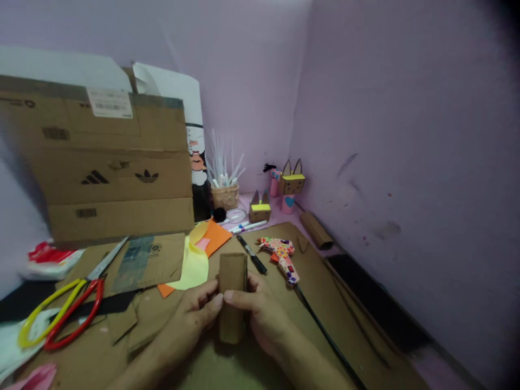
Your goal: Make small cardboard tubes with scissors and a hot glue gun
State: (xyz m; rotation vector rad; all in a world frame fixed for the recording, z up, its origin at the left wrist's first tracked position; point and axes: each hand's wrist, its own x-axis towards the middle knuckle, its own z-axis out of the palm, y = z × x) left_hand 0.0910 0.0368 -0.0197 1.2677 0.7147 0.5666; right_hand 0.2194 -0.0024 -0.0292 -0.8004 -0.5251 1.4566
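A narrow, box-like piece of folded cardboard point(233, 320) stands between my hands, low in the middle of the head view. My left hand point(200, 304) grips its left side, thumb resting near the front edge. From the other side my right hand point(260, 306) holds it, with the thumb across the front face and the fingers hidden behind. Just beyond lies a black marker point(252, 254). A flower-patterned glue gun point(282, 257) rests to the right, its black cord running toward me.
Scissors with yellow and red handles point(83, 303) lie at left on cardboard scraps. Behind them stands a large cardboard sheet point(117, 179). Yellow paper point(190, 271), a basket of white sticks point(225, 196) and small cardboard cat-eared figures point(260, 213) are farther back. A cardboard tube point(316, 230) lies by the wall.
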